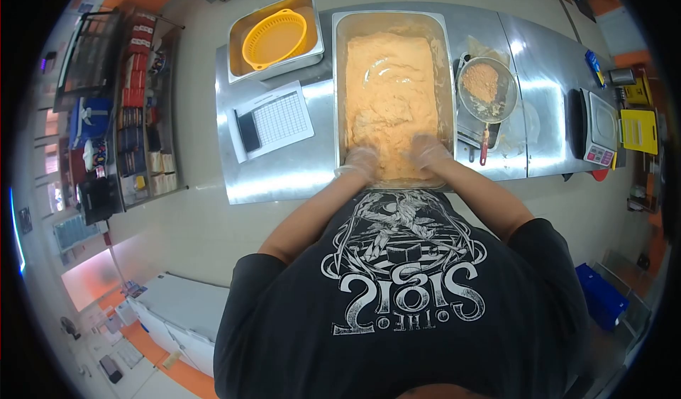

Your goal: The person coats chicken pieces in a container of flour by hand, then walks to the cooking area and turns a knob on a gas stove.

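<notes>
Brushed steel tops the long bench [284, 180] beneath a deep rectangular metal pan [337, 87], whose long axis runs away from the person and which holds a pale orange, doughy mixture [390, 80]. At the pan's near end, the left hand [363, 159] and right hand [428, 152], plastic-gloved, touch opposite sides of the mixture about equally closely, most of it lying beyond them; their finger opening and any grip cannot be told. Nearer than the pan, a black T-shirt [284, 328] shows "THE" in white.

My shiny steel table [277, 175] bears a large rectangular metal pan [339, 80] — to my left, a smaller metal tray [280, 72] and a white gridded board [280, 119]; far right, a pink-keyed silver scale [604, 126].
</notes>
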Available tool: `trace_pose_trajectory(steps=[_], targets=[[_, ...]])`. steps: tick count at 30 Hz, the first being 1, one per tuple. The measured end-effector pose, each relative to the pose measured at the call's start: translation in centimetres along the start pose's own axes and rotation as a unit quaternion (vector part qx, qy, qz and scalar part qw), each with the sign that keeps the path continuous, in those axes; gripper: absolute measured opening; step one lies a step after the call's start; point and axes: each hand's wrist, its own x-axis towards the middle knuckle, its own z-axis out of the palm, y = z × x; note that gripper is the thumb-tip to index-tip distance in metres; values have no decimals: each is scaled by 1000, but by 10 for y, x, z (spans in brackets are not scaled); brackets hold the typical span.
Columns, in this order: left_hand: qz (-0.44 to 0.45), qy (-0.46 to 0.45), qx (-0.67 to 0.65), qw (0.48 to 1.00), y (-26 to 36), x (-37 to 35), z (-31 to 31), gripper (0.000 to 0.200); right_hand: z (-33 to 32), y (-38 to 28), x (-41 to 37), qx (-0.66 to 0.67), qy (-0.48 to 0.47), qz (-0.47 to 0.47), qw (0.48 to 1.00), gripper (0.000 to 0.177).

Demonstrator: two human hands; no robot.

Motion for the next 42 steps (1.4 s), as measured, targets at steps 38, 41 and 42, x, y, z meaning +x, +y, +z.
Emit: trace_pose_trajectory(steps=[38,41,42], targets=[[35,-235,60,970,18,10,-23,28,54,-33,40,-31,-224,-118,967,43],[-41,-146,-2,988,24,7,-39,28,31,-43,43,-16,-201,-104,974,48],[-87,-95,-74,989,28,2,-54,28,8,-52,35,14,-173,-96,980,48]])
